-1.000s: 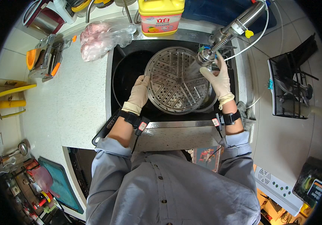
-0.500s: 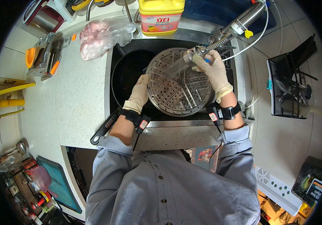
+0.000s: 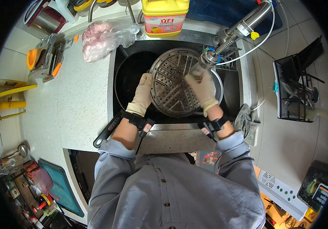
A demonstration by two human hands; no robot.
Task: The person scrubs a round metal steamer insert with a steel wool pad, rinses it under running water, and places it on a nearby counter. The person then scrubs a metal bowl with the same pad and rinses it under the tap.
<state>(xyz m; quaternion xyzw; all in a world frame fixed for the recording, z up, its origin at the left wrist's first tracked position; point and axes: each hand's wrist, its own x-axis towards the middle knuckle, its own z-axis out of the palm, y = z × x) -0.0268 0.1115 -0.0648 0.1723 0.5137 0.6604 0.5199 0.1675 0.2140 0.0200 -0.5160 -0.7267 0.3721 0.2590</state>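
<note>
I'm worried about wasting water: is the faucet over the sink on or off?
On, it appears: a translucent spray shows between the faucet head and the blurred right gloved hand, over the perforated steamer tray.

Upper centre-right of the frame, the blurred right hand (image 3: pixel 203 91) has dropped from the faucet head (image 3: pixel 209 58) to over the perforated disc (image 3: pixel 171 89); the faucet head has swung back rightward.

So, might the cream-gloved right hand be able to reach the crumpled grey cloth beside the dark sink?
Probably yes: the cloth lies uncovered, and nothing visible seems to block the right hand.
</note>
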